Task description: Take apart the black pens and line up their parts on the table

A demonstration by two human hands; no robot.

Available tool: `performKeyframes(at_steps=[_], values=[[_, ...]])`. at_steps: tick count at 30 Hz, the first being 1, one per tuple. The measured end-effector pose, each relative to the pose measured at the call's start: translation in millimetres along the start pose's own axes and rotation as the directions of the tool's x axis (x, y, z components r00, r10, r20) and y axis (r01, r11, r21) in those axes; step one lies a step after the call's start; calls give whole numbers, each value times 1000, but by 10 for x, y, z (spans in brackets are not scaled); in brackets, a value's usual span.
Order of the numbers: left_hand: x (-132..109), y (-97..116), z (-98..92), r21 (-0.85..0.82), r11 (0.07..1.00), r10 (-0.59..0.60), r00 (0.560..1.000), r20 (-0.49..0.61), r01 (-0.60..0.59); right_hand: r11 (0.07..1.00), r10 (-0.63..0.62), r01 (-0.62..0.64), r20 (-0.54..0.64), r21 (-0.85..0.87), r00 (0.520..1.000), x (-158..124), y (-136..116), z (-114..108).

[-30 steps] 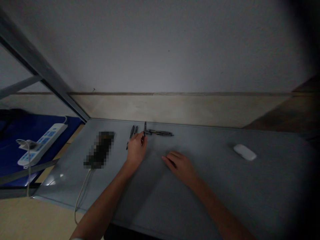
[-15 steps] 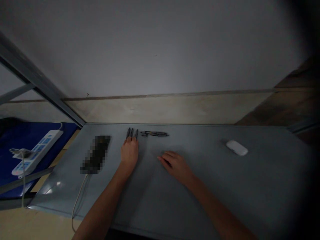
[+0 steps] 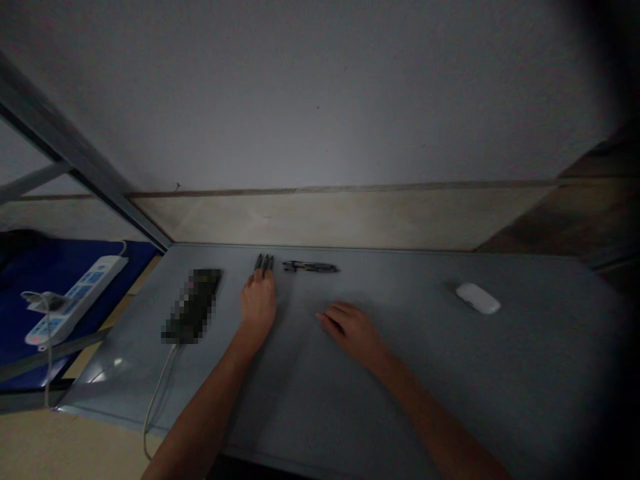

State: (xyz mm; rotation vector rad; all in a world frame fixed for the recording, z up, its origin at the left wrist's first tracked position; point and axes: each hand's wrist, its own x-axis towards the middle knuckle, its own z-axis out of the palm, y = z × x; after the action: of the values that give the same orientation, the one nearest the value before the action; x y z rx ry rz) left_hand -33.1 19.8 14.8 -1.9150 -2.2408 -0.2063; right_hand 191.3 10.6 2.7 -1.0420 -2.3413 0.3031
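Note:
Several dark pens are on the grey table (image 3: 320, 373). My left hand (image 3: 259, 300) is closed over the near ends of three pens (image 3: 264, 261); their far ends stick out past my fingertips, side by side and pointing to the wall. Just right of them, more pens (image 3: 311, 267) lie crosswise in a small bunch, untouched. My right hand (image 3: 350, 328) rests on the tabletop nearer to me, its fingers loosely curled together, with nothing visible in them.
A white computer mouse (image 3: 477, 298) lies at the right. On the left is a blurred-out dark object (image 3: 193, 307) with a white cable (image 3: 159, 393). Beyond a metal frame post (image 3: 100, 173), a power strip (image 3: 77, 300) sits on a blue surface. A wall (image 3: 320, 220) borders the table's back.
The three pens under my left hand have come closer together; the rightmost one has shifted left against the others. My right hand has stayed in place.

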Motion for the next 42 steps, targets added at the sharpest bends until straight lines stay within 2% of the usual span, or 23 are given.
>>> performKeyframes(at_steps=[7, 11, 15, 18, 21, 24, 30, 35, 42], values=[[2, -53, 38, 25, 999, 43, 992, -123, -40, 1000, 7, -7, -2, 5, 1000, -9, 16, 11], [35, -58, 53, -20, 994, 98, 979, -178, -104, 999, 7, -6, -7, 33, 1000, -8, 17, 16], [29, 33, 84, -103, 963, 233, 960, -153, -250, 997, 28, -28, 5, 68, 1000, 2, 5, 4], [-5, 138, 144, -143, 908, 379, 917, -121, -394, 994, 53, -54, 12, 95, 999, 6, 0, 2], [-32, 224, 207, -157, 870, 455, 883, -113, -468, 991, 62, -63, 6, 117, 998, 7, 2, 7], [-43, 271, 221, -135, 873, 456, 883, -111, -468, 993, 52, -53, 10, 103, 999, 6, 10, 14], [-70, 294, 135, -94, 885, 449, 890, -76, -455, 995, 52, -52, 13, 89, 999, 5, 24, 27], [-89, 315, 133, -124, 876, 457, 884, -103, -467, 992, 61, -64, 23, 113, 998, 7, 27, 30], [-72, 352, 89, -165, 859, 491, 871, 4, -484, 992, 69, -71, 16, 105, 997, 10, 18, 25]])
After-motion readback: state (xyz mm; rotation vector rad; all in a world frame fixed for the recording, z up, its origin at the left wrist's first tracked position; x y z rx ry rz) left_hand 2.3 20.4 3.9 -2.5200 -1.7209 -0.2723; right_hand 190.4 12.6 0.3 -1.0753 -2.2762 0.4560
